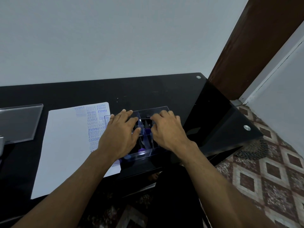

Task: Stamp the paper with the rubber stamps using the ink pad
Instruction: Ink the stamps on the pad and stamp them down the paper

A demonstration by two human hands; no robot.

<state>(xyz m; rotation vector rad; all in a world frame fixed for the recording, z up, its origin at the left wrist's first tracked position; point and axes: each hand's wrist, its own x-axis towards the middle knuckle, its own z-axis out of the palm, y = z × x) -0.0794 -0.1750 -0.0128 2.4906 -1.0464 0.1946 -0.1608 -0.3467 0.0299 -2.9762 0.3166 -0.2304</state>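
Observation:
A clear plastic box with dividers stands on the black table, right of the white paper. Dark rubber stamps with purple parts lie in its compartments. Blue stamped words such as SAMPLE, AIR MAIL and FRAGILE run down the paper's right side. My left hand lies over the box's left half with fingers fairly straight and spread. My right hand is over the right half, its fingers curled down into a compartment. Whatever those fingers touch is hidden.
A clear flat lid lies at the far left of the black glass table, with a grey object at the frame edge below it. The table's right corner ends over a patterned floor. A wall stands behind.

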